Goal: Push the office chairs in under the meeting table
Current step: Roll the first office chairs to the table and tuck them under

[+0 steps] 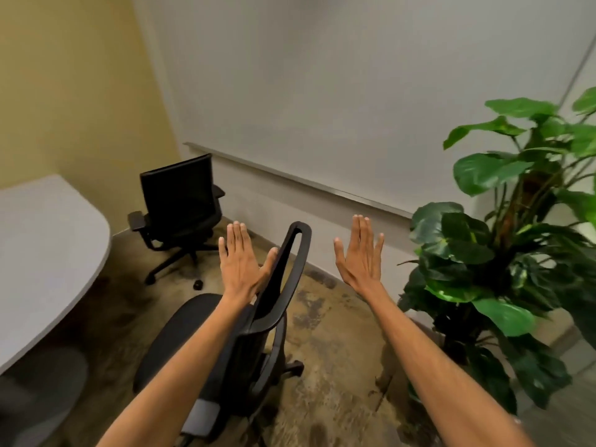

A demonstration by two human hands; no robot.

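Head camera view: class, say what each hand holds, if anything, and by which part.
Nothing is held. Both the left hand and the right hand are open and flat; the left thumb lies at the backrest edge of the near chair, without gripping.

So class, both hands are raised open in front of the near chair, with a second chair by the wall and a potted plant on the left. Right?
Nearly. The head view shows the potted plant on the right, not the left.
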